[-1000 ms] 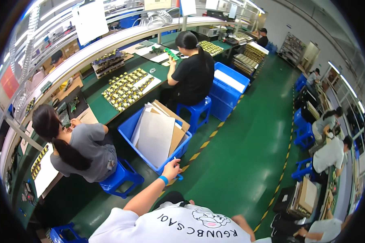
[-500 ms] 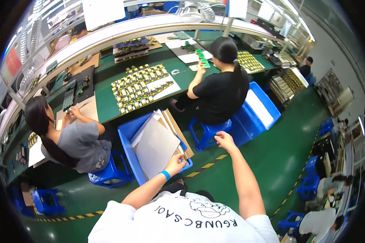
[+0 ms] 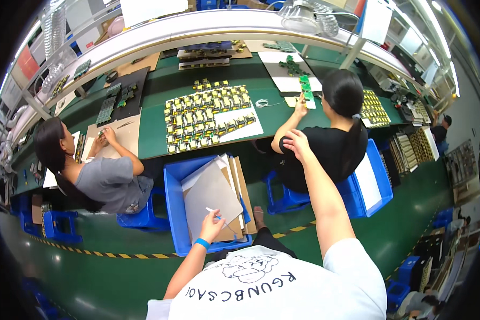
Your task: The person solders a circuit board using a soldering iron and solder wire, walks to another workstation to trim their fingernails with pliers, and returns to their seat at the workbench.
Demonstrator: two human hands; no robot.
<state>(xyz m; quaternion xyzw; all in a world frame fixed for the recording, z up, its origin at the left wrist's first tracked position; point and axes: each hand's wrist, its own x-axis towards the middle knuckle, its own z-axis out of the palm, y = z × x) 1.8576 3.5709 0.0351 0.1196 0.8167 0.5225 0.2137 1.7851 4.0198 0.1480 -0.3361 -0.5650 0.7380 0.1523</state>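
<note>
My left hand (image 3: 212,228), with a blue band at the wrist, is closed around a thin white-and-blue stick (image 3: 214,212) that looks like a pen. It hovers above the near part of a blue bin (image 3: 177,234), which holds grey and brown cardboard sheets (image 3: 212,191). My right arm stretches forward; its hand (image 3: 298,146) has the fingers apart and shows nothing in it. In the picture that hand overlaps the black shirt (image 3: 325,133) of a seated person; whether it touches the shirt I cannot tell. Beyond, rows of small yellow-and-black components (image 3: 194,120) cover a board on the bench.
The long green bench (image 3: 162,88) runs across in front, a white shelf (image 3: 197,29) above it. A person in grey (image 3: 112,184) sits at the left on a blue stool (image 3: 150,217). A second blue bin (image 3: 381,176) stands at the right. Yellow-black tape (image 3: 120,256) marks the floor.
My right hand has moved forward, nearer to the seated person in black. The pen-like stick now shows in my left hand. The bench appears closer and the view has shifted.
</note>
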